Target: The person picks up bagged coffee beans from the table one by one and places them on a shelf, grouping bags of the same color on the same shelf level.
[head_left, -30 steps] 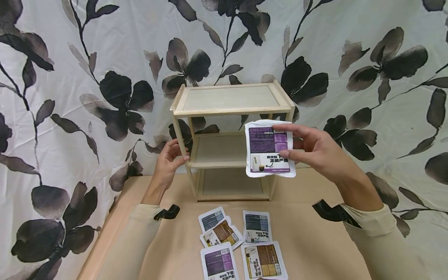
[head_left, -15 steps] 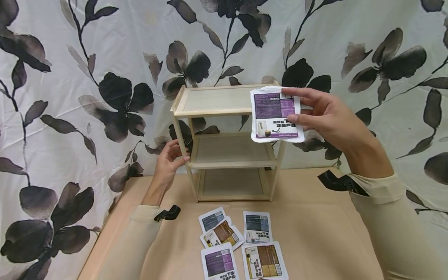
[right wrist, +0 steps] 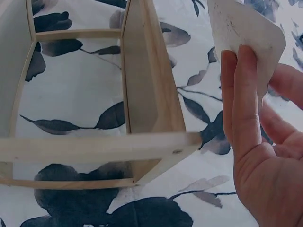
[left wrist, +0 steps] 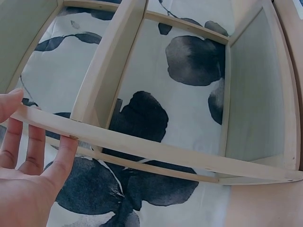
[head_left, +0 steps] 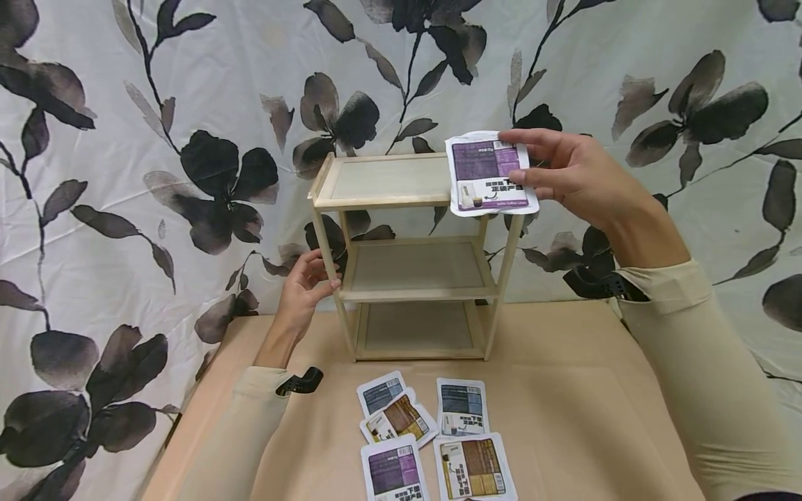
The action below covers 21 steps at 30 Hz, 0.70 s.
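A three-tier wooden shelf (head_left: 410, 294) stands at the back of the table. My left hand (head_left: 301, 299) grips its left front post, thumb in front and fingers behind; the left wrist view shows the fingers round the post (left wrist: 142, 144). Between thumb and fingers my right hand (head_left: 564, 170) pinches a purple and white sachet (head_left: 489, 188) by its right side. In the head view the sachet overlaps the right front corner of the top tier. Seen from the right wrist, the sachet's plain white back (right wrist: 246, 33) faces the camera, beside the shelf's frame.
Several flat sachets lie on the table (head_left: 551, 417) in front of the shelf: two blue-grey ones, a brown one (head_left: 401, 417) overlapping its neighbour, another brown sachet (head_left: 475, 467) and a purple one (head_left: 395, 470). A floral cloth (head_left: 232, 83) hangs behind.
My right hand has raised the sachet from in front of the middle tier to the level of the top tier. My left hand has stayed on the post.
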Available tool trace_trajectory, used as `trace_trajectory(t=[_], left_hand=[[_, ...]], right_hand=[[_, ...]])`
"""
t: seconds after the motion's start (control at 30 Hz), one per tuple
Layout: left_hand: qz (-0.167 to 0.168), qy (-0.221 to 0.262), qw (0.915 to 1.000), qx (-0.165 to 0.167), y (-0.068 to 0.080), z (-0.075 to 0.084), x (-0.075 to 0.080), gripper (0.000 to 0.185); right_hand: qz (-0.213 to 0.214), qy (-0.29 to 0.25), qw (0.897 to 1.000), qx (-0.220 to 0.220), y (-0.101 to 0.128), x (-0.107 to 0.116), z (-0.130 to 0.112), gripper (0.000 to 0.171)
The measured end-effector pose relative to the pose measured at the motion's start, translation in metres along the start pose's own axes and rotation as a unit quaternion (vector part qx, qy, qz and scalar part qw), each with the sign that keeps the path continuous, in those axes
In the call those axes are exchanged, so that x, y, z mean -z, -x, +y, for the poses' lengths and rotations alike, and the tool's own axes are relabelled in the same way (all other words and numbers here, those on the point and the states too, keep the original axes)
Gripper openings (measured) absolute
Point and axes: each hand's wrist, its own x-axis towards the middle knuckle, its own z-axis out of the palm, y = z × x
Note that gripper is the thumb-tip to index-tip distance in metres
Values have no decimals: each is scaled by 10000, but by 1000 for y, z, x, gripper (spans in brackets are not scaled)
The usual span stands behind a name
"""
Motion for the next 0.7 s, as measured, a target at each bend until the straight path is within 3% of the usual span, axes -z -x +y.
trace_trajectory(t=[0.13,0.3,0.7], left_hand=[[-44,28,10000,-4,2,1,0,58],[-91,30,10000,4,3,1,0,58],[-109,160,9998,61,3,3,1,56]], right_hand=[[-138,-320,9990,-265,-10,8,1,57],[-300,-260,9982,-446,-21,17,2,62],[115,-226,9954,-919,-40,31,11,67]])
